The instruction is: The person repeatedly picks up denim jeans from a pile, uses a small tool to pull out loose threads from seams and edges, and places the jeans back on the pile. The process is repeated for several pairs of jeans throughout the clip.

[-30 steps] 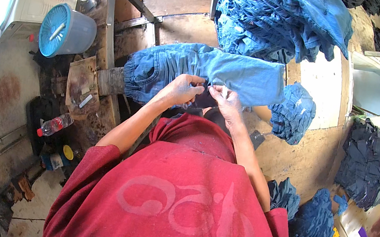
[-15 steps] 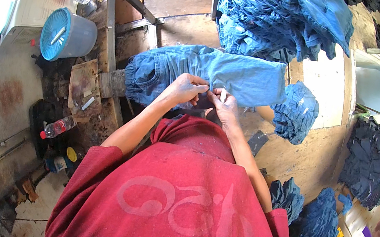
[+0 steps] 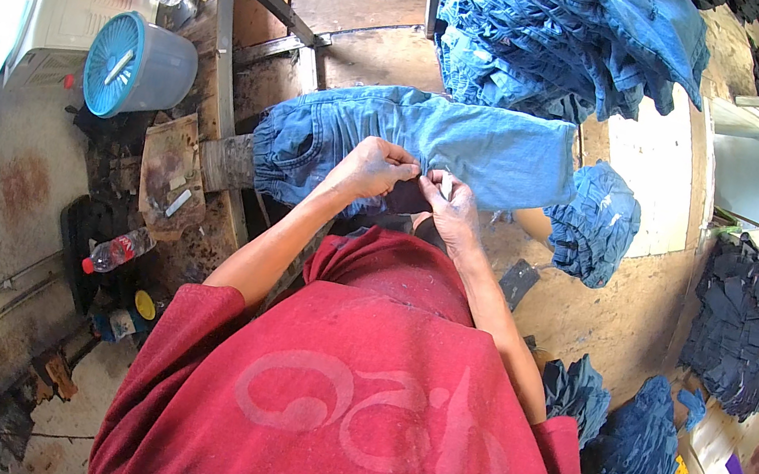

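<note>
A pair of light blue jeans (image 3: 505, 158) lies lengthwise before me, its gathered waist end at the left pulled over a grey, wrapped support (image 3: 228, 164). My left hand (image 3: 373, 173) is closed in a pinch at the near edge of the jeans, about midway along. Just to its right, the fingertips of my right hand (image 3: 452, 217) meet the same edge, closed as well. A short white stick (image 3: 446, 186) juts up between the right fingers. The fingertips of the two hands nearly touch, and the exact bit of cloth between them is too small to make out.
A large heap of blue jeans (image 3: 555, 45) stands beyond the support. One bundled blue garment (image 3: 597, 225) lies to the right, with dark garments (image 3: 751, 328) farther off. On the left are a lidded bucket (image 3: 149, 73), a plastic bottle (image 3: 121, 252) and a stained board (image 3: 173, 170).
The whole view has shifted very slightly. Both hands stay at the same place on the jeans' edge, with only a small change in the right fingers and the white stick's tilt.
</note>
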`<state>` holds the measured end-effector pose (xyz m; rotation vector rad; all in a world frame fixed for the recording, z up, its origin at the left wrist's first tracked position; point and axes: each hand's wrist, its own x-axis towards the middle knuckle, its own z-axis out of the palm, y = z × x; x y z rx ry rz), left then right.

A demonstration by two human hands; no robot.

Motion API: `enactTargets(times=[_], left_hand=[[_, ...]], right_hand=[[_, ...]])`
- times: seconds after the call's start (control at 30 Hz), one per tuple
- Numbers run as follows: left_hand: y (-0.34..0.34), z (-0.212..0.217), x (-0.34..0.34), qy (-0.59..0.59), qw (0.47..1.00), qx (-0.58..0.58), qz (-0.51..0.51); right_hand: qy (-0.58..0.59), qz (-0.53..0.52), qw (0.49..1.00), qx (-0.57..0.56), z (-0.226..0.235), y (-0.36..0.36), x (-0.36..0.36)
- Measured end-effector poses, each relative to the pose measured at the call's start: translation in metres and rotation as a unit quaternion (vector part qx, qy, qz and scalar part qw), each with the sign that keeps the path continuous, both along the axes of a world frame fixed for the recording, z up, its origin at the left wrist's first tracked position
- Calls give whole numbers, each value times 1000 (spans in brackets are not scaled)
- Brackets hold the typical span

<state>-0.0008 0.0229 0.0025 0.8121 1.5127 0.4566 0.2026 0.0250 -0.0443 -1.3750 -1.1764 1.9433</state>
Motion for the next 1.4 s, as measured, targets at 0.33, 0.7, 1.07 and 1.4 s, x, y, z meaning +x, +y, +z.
enactTargets(times=[0.33,0.7,1.07,1.4], left_hand=[[-19,-14,6,-9,998,15,56],[-18,-8,-2,-102,988,-24,110],[-21,1,9,17,997,39,56],[-20,-1,6,-86,992,-21,90]], right_hand=[[114,-97,973,-174,5,-8,3],[55,-36,997,-50,6,-4,1],[17,-50,998,-15,1,-9,0],[-31,-25,996,79,14,-9,6]])
